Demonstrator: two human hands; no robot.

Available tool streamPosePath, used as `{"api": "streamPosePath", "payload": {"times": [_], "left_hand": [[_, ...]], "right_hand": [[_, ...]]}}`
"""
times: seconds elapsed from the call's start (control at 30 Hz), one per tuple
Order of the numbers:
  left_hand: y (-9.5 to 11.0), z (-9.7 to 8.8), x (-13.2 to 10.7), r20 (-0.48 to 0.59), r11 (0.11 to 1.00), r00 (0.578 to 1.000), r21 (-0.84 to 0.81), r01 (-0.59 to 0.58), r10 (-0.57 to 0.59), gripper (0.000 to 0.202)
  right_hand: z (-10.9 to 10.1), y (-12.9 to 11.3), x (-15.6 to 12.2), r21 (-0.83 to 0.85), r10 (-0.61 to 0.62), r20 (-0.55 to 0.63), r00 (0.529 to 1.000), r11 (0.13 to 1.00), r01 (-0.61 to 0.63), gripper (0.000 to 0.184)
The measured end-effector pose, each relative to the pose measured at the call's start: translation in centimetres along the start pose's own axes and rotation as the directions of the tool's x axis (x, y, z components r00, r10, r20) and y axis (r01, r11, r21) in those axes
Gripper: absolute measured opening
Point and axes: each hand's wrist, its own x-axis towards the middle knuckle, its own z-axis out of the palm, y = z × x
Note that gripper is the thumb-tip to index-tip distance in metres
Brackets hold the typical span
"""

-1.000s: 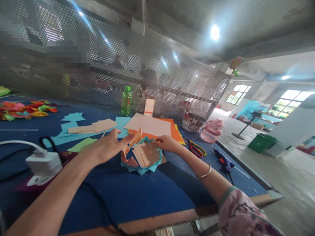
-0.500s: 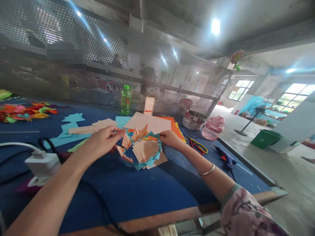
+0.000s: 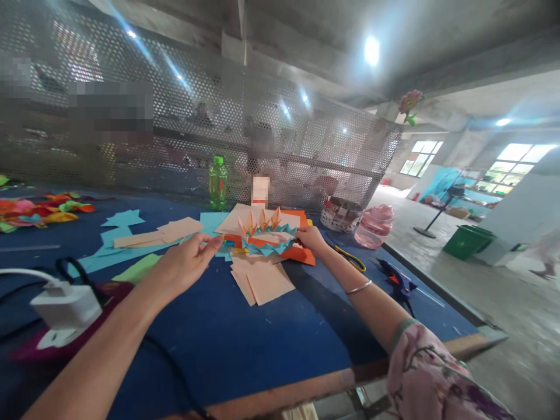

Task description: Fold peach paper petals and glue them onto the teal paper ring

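**Folded-paper ring [image 3: 265, 249] tilted over the worktop [image 3: 315, 344]**

At the far left lies a heap of bright petal-shaped pieces [image 3: 48, 210], probably kept there for elbow room. Nearer, a white charger [image 3: 65, 303] sits in a purple power strip [image 3: 26, 350]. Blue paper pieces [image 3: 125, 218] and peach strips [image 3: 140, 236] lie flat, seemingly within easy reach. My left hand [image 3: 195, 256] has thumb and fingers drawn together by the ring's left end; I cannot tell whether they grip it. A green bottle [image 3: 217, 184] stands on the far side. The ring, blue with upright orange points, is mid-scene, just beyond peach sheets [image 3: 262, 283]. My right hand [image 3: 310, 239] pinches its right edge, likely so the points aren't crushed. To the right are a small basket [image 3: 341, 216], a yellow-handled hand tool [image 3: 353, 259] and a pink bottle [image 3: 374, 227]. The glue gun [image 3: 399, 280] rests near the right edge, perhaps to keep its nozzle off the paper.
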Motion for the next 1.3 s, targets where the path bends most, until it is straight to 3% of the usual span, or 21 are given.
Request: {"api": "streamPosePath", "payload": {"times": [0.27,0.47,0.6,0.7,0.77,0.83,0.93,1.07,1.3], "left_hand": [[2.4,0.3,-1.1,0.057,0.987,0.998,0.163,-0.008,-0.002,0.054],[2.8,0.7,-1.2,0.087,0.976,0.996,0.216,-0.036,0.017,0.051],[2.7,1.1,-1.2,0.088,0.977,0.995,0.201,-0.072,0.055,0.047],[2.6,1.9,-1.3,0.078,0.970,0.989,0.199,-0.137,0.124,0.039],[2.6,2.7,-1.4,0.075,0.960,0.979,0.194,-0.201,0.190,0.033],[2.6,3.6,-1.5,0.086,0.946,0.962,0.176,-0.271,0.260,0.029],[2.7,4.7,-1.8,0.117,0.931,0.941,0.146,-0.334,0.319,0.026],[2.7,5.3,-1.8,0.118,0.930,0.935,0.117,-0.347,0.334,0.025],[2.3,5.4,-1.6,0.076,0.940,0.943,0.082,-0.330,0.325,0.023]], "right_hand": [[0.0,1.2,1.0,-0.036,0.006,-0.060,0.998,0.999,-0.008,0.033],[-0.9,0.9,1.0,-0.118,-0.014,-0.125,0.992,0.993,0.000,0.033],[-1.5,0.1,-0.8,-0.196,-0.087,-0.213,0.973,0.980,0.044,0.032],[-1.4,-0.7,-3.4,-0.277,-0.211,-0.261,0.942,0.951,0.136,0.034],[-0.9,-1.2,-5.5,-0.321,-0.325,-0.184,0.928,0.912,0.256,0.026],[-0.1,-1.5,-7.4,-0.336,-0.433,-0.024,0.901,0.853,0.400,0.013],[1.3,-1.6,-9.3,-0.322,-0.541,0.170,0.824,0.759,0.565,0.010],[2.5,-1.1,-9.5,-0.389,-0.572,0.199,0.796,0.699,0.600,0.021],[2.4,0.1,-8.8,-0.370,-0.586,0.167,0.793,0.708,0.601,0.008]]}}
